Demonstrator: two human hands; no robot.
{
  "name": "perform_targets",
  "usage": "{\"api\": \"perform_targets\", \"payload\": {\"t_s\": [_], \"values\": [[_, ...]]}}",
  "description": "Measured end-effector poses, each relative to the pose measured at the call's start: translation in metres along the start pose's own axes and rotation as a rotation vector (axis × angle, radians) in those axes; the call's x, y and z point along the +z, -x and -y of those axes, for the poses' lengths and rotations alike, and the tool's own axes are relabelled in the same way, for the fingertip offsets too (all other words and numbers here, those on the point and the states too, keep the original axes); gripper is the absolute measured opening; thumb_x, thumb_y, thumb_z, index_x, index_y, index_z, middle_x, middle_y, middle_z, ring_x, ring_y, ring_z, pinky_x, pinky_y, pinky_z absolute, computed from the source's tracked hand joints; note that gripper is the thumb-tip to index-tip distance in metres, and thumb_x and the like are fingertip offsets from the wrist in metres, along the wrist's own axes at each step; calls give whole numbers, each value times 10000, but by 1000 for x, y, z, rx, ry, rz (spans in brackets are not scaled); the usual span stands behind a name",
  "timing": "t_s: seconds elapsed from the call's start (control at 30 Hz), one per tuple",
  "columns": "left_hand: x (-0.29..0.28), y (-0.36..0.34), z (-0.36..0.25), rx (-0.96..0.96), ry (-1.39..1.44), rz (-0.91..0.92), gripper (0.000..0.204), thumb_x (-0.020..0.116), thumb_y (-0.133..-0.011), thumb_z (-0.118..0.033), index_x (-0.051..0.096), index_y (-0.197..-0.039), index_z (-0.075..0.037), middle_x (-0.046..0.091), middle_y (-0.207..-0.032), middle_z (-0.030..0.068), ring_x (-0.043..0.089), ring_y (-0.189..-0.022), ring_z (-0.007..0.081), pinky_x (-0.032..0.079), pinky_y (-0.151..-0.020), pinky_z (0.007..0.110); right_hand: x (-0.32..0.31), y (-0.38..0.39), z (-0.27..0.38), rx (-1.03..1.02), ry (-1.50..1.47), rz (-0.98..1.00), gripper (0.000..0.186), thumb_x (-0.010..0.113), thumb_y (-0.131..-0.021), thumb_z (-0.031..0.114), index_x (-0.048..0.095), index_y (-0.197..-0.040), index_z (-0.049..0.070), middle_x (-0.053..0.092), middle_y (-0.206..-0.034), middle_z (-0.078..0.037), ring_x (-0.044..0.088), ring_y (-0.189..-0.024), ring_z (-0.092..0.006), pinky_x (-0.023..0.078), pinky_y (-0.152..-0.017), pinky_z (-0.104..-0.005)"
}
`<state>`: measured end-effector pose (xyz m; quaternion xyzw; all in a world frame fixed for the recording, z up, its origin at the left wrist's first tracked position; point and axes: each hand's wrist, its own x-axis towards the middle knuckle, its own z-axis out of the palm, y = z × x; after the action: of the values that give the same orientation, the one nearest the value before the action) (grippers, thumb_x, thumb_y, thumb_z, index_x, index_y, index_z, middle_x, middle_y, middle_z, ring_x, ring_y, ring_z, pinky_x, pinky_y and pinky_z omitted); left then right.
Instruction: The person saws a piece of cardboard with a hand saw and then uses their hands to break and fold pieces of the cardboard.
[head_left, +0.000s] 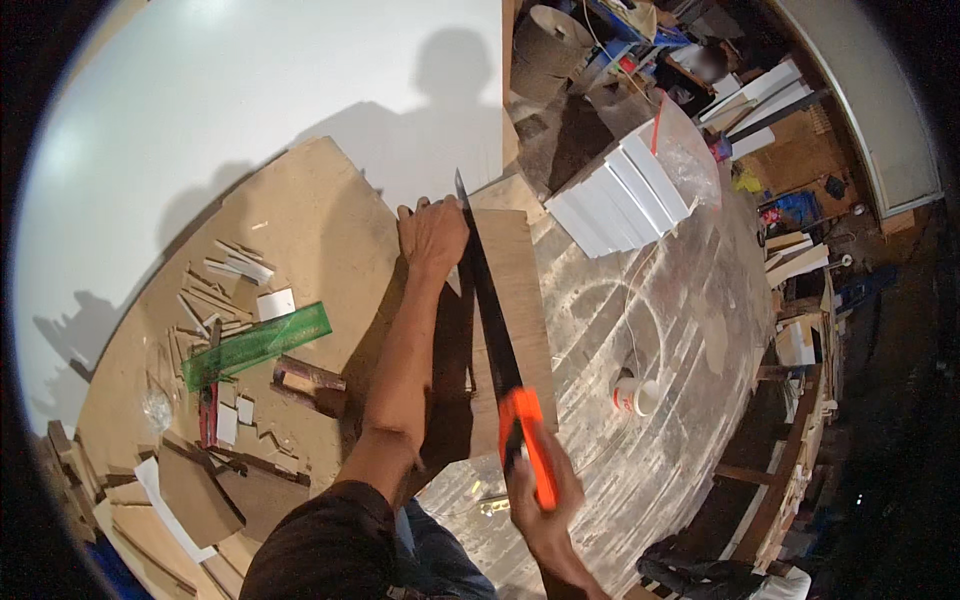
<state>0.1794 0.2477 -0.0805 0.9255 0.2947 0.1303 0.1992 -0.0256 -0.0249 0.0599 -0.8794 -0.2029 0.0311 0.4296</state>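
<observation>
My left hand (435, 235) grips the far end of a wooden board (510, 295), its fingers curled beside the tip of a saw. The long dark blade (482, 290) lies lengthwise along the board. My right hand (540, 480) is closed on the saw's orange handle (525, 425), at the near end of the board. A strip of shadow runs along the blade's left side, so the cut itself is hard to make out.
The left worktable (370, 250) holds offcuts, a green translucent strip (255, 345) and tools; a large white panel (180, 80) lies beyond. White boards (615, 195) are stacked upper right, a white container (640, 395) sits on the floor (670, 310), and cluttered timber shelving (790, 430) lines the right.
</observation>
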Motion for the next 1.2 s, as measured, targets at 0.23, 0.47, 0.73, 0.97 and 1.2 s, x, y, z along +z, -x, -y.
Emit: {"api": "perform_targets", "payload": {"t_s": [0.23,0.47,0.73,0.97,1.2], "values": [[20,-11,13,43,14,-20,242,498,-958,-175,718,-920,-83,744,-842,115,669,-933,279,347,-839,454,60,-137,4,-87,-153,-28,401,687,-936,104,606,-1294,-59,669,-1254,-247,685,-1123,-341,535,-946,-392],[-1,1,4,14,-21,11,234,501,-943,-187,719,-939,-103,753,-887,96,674,-948,274,354,-858,472,-9,-35,33,-37,-93,-17,373,642,-960,98,602,-1289,-72,661,-1232,-290,676,-1159,-330,558,-915,-396],[7,-6,12,21,-12,43,253,518,-942,-235,721,-949,-84,755,-932,106,655,-998,271,361,-862,471,46,-112,5,-129,-74,-28,345,610,-979,106,601,-1262,-93,660,-1225,-290,662,-1162,-372,516,-977,-395],[-4,-5,4,29,4,-12,252,507,-941,-209,727,-929,-86,751,-875,137,652,-1003,277,368,-845,472,7,-64,22,-123,-49,-30,332,614,-959,74,614,-1250,-86,669,-1216,-282,672,-1141,-390,528,-960,-408],[-12,-4,12,25,22,102,282,509,-944,-253,692,-1040,-61,746,-1017,152,667,-1028,325,406,-862,541,40,-105,13,-108,-32,6,358,608,-968,94,597,-1280,-81,648,-1250,-292,661,-1160,-388,509,-983,-400]]}}
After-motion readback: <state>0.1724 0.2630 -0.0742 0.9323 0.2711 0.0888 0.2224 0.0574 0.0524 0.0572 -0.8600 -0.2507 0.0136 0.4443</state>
